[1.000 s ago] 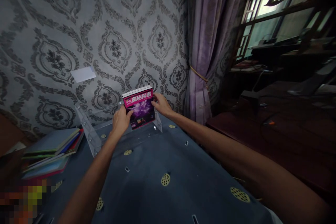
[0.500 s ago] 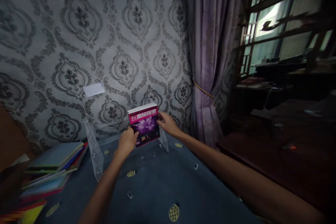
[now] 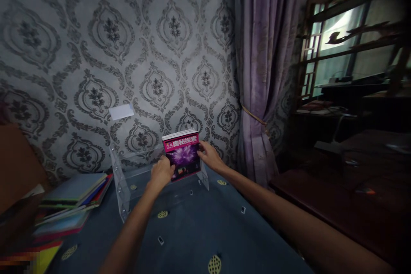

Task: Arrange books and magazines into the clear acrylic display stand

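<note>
A small stack of books [image 3: 183,155], its front cover pink and purple with white Chinese lettering, stands nearly upright at the right end of a clear acrylic rack [image 3: 119,182]. My left hand [image 3: 161,171] is closed on the left edge, thumb over the front cover and the other fingers mostly hidden. At the right edge, my right hand [image 3: 209,155] holds the stack from the side, with its fingertips against the cover's edge. Whether the bottom of the stack rests on the rack I cannot tell.
Several books and folders [image 3: 75,190] lie piled on the blue patterned tablecloth [image 3: 189,239] at the left. A brown cardboard box [image 3: 19,167] is beyond them. Patterned wallpaper [image 3: 157,85] backs the table, and a tied purple curtain [image 3: 257,72] hangs at the right.
The whole scene has shifted slightly to the right in the picture as the head camera turned. Both hands stay on the books, which have barely moved relative to the rack.
</note>
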